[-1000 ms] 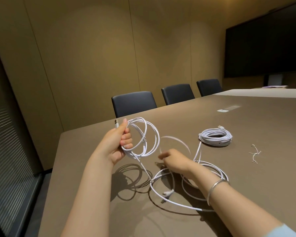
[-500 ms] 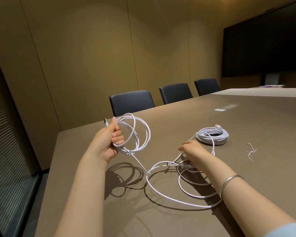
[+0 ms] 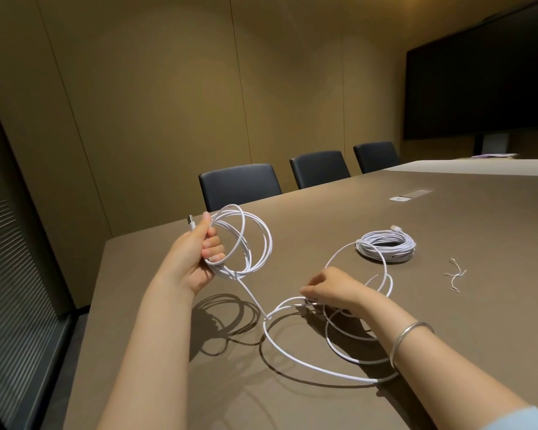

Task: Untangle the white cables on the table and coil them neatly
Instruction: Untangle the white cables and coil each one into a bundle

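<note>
My left hand [image 3: 199, 252] grips a partly wound coil of white cable [image 3: 255, 240], held upright above the table, with a plug end [image 3: 190, 220] sticking out past the thumb. From that coil the cable drops to the table and runs on in loose loops [image 3: 308, 364]. My right hand [image 3: 330, 290] is low over those loops and pinches a strand near the table surface. A second white cable [image 3: 385, 248] lies as a finished flat coil farther right.
The brown table [image 3: 448, 212] has its left edge [image 3: 87, 305] close to my left arm. Thin white ties [image 3: 455, 274] lie at the right. A cable hatch [image 3: 412, 194] sits farther back. Three dark chairs [image 3: 239, 184] line the far side. A large dark screen [image 3: 485, 76] hangs right.
My right hand swung out to the right with a strand, then came back left and down onto the loose loops. My left hand kept its grip on the coil and barely moved.
</note>
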`<action>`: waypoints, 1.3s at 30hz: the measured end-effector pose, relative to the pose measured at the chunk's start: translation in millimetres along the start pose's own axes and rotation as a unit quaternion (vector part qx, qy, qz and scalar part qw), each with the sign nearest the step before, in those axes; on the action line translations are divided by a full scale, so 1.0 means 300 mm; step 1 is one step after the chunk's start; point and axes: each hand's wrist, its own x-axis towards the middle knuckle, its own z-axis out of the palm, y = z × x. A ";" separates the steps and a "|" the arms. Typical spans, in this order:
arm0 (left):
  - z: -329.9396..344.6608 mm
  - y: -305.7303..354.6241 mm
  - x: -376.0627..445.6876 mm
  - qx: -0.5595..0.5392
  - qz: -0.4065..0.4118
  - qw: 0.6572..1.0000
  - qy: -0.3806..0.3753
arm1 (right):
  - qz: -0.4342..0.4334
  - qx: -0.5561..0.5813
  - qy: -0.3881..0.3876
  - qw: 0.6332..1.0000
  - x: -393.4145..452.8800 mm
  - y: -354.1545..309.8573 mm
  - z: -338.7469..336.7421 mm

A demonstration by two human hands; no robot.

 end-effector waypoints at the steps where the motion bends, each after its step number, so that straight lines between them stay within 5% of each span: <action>1: 0.002 0.000 -0.001 0.001 0.000 1.000 0.000 | -0.004 -0.003 -0.022 1.000 -0.014 -0.006 -0.002; 5: 0.004 0.001 -0.002 0.003 0.000 1.000 0.002 | -0.006 -0.028 -0.056 0.998 -0.037 -0.022 -0.003; 11: 0.001 0.002 0.000 0.006 0.001 1.000 0.004 | -0.021 -0.014 0.006 1.000 -0.004 0.000 0.010; 16: 0.007 -0.001 -0.004 0.010 0.001 1.000 0.003 | -0.039 -0.031 -0.082 0.995 -0.022 -0.011 0.011; 26: 0.009 -0.006 0.001 0.008 0.000 1.000 0.000 | -0.074 -0.019 0.071 0.995 0.013 -0.001 0.010; 31: 0.003 -0.002 0.005 -0.017 0.000 1.000 -0.008 | -0.127 -0.106 -0.028 0.986 -0.004 -0.014 0.042; 34: -0.007 0.005 0.005 -0.029 0.005 1.000 -0.003 | -0.114 -0.075 0.068 0.988 0.009 -0.011 0.034; 39: -0.025 0.009 0.012 -0.037 0.012 0.999 0.018 | -0.018 0.145 0.202 0.968 0.021 0.000 -0.023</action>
